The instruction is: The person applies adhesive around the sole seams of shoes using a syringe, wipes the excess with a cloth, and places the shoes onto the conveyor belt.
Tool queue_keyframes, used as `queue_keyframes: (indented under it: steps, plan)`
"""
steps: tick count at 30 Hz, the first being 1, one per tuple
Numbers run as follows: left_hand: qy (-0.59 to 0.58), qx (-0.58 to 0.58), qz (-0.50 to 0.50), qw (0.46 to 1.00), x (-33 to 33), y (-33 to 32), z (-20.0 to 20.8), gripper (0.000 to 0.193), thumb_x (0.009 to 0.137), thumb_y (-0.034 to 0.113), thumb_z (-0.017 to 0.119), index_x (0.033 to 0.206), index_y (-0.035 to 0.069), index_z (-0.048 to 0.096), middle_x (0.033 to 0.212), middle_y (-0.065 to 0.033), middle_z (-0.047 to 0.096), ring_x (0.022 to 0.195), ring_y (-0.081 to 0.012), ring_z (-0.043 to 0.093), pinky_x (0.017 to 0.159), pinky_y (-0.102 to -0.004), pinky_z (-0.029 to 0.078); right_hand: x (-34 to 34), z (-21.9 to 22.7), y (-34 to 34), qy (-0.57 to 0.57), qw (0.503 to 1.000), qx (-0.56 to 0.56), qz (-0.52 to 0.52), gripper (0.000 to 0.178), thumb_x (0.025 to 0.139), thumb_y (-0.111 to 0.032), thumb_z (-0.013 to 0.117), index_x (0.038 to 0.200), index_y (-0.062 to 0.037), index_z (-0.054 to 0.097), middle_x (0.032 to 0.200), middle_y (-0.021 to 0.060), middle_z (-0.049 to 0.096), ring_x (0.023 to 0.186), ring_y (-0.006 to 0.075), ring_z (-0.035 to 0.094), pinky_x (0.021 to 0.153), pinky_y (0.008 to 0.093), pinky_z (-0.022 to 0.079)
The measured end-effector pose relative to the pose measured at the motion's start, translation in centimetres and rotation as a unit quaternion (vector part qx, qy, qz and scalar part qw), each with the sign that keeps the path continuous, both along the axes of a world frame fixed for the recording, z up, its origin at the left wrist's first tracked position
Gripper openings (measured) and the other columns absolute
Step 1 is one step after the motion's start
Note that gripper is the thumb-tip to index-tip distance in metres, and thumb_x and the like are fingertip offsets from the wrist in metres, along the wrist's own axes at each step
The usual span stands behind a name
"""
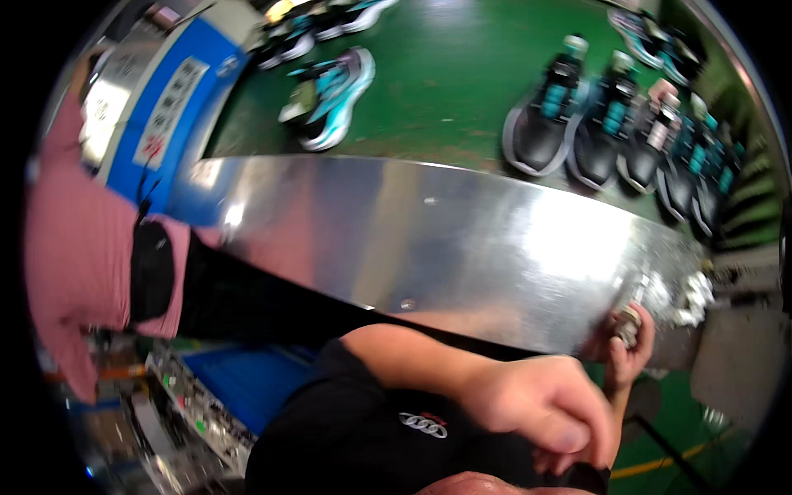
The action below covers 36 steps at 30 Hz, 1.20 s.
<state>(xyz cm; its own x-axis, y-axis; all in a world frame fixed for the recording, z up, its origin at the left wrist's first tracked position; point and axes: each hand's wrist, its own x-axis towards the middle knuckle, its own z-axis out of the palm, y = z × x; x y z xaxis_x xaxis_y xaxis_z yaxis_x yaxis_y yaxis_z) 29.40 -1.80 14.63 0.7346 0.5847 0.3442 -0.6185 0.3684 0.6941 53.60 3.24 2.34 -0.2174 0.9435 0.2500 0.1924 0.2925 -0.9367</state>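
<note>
My right hand (634, 351) is closed around a small brownish, metallic-looking cylindrical thing (627, 327), at the right end of a shiny metal ledge (462, 247). What exactly it is I cannot make out. My left hand (540, 404) is raised close in front of my chest, its fingers curled in and slightly blurred; whether anything is inside is hidden. Beyond the ledge, on a green surface (429, 91), stand several black shoes with teal parts (540, 132) at the right. A teal, white and black shoe (334, 99) lies on its side at the left.
White crumpled material (693, 299) lies at the ledge's right end. A person in a pink top (91, 247) stands at the left beside a blue machine panel (177, 107). More shoes (289, 37) sit at the far left, others (656, 45) at the far right.
</note>
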Motion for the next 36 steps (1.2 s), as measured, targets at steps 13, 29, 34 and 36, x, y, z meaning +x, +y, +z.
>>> queue_keyframes:
  steps: [13,29,34,36]
  plan:
    - [-0.041,0.160,0.228,0.959,-0.7,-1.1,0.0,0.022,0.081,0.000,0.051,0.069,-0.012,0.065,0.072,-0.0277,0.062,0.060,-0.0358,0.063,0.057,-0.0370,0.055,-0.3,0.7,0.6,0.035,0.999,-0.018,0.033,0.050,0.071,-0.017,0.068,0.114,0.0040,0.053,0.099,0.0093,0.055,0.088,0.0144,0.051,0.080,0.0248,0.040]
    - [0.031,-0.084,0.383,0.920,-10.5,1.4,-4.4,0.016,0.087,0.013,0.060,0.083,-0.001,0.054,0.090,-0.0250,0.059,0.080,-0.0361,0.063,0.064,-0.0342,0.055,-0.6,1.1,0.2,0.001,1.000,0.001,0.010,0.050,0.067,-0.015,0.071,0.111,0.0020,0.056,0.092,0.0118,0.059,0.080,0.0199,0.056,0.072,0.0278,0.044]
    - [0.177,-0.209,0.642,0.716,-33.3,0.1,-10.0,0.027,0.095,0.024,0.050,0.100,-0.002,0.056,0.100,-0.0132,0.061,0.092,-0.0242,0.061,0.080,-0.0305,0.051,-1.1,1.9,0.4,-0.009,1.000,0.022,0.007,0.049,0.065,-0.014,0.072,0.109,0.0007,0.058,0.088,0.0125,0.061,0.076,0.0234,0.058,0.070,0.0294,0.046]
    - [0.218,-0.253,0.698,0.633,-37.0,1.1,-11.7,0.036,0.095,0.032,0.048,0.107,-0.002,0.053,0.111,-0.0154,0.057,0.101,-0.0283,0.056,0.088,-0.0345,0.048,-0.4,2.6,0.2,-0.064,0.997,0.050,0.004,0.047,0.064,-0.014,0.072,0.107,-0.0003,0.059,0.088,0.0129,0.062,0.075,0.0250,0.059,0.069,0.0311,0.047]
